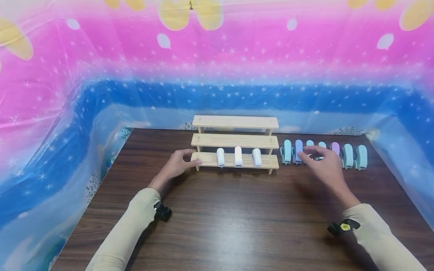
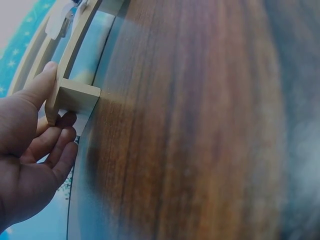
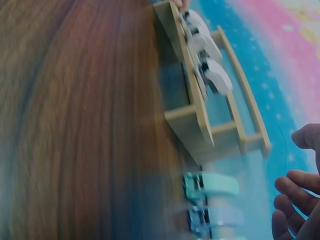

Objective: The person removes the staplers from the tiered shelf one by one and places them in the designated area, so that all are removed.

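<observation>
A three-tier wooden stand (image 1: 234, 141) stands at the back of the table. My left hand (image 1: 178, 162) pinches the left end of its lowest shelf, thumb on top and fingers curled beneath, as the left wrist view shows. On that shelf sit three white mini staplers (image 1: 238, 156), spaced apart. My right hand (image 1: 325, 165) is over the row of coloured mini staplers to the right, thumb and fingers apart with nothing between them. Its fingertips overlap a lavender stapler (image 1: 298, 151) in the head view. Left of that lies a mint stapler (image 3: 220, 184); the hand partly hides several others.
The row also holds a pink-purple stapler (image 1: 335, 147) and mint staplers (image 1: 362, 157) at its right end. The stand's middle (image 1: 234, 140) and top (image 1: 234, 121) shelves bear nothing. A patterned pink and blue cloth (image 1: 237, 82) hangs behind the brown wooden table (image 1: 217, 218).
</observation>
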Motion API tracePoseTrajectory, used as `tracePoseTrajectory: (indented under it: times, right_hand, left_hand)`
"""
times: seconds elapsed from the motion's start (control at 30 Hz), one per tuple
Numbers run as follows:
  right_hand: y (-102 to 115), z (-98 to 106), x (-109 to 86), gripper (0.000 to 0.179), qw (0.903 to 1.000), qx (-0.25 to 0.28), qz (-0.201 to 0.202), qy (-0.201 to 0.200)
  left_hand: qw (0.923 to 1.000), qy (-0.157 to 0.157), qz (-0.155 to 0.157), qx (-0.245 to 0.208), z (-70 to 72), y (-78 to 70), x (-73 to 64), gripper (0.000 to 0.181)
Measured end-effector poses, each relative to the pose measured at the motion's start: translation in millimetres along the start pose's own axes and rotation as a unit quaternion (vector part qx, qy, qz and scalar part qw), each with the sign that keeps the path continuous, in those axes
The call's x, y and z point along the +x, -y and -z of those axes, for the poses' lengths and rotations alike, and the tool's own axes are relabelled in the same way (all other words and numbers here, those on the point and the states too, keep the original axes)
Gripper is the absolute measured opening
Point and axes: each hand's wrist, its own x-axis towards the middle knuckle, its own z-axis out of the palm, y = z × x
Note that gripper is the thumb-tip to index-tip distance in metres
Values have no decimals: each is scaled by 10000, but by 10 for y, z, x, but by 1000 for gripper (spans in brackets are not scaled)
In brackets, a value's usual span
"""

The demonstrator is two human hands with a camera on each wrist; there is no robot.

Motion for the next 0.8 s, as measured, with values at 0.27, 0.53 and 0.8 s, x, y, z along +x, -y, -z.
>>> tracePoseTrajectory:
  times: [0.27, 0.53, 0.8]
  right_hand:
    - [150, -246, -54, 52, 9984, 252, 332, 377]
    - [252, -504, -60, 50, 9966, 397, 479, 541]
    - [336, -711, -40, 54, 9941, 420, 654, 763]
  left_hand:
    - [10000, -28, -57, -26, -12, 21, 3, 63]
    - [9999, -7, -142, -39, 1, 15, 5, 66]
    - [9997, -52, -220, -30, -5, 48, 12, 65]
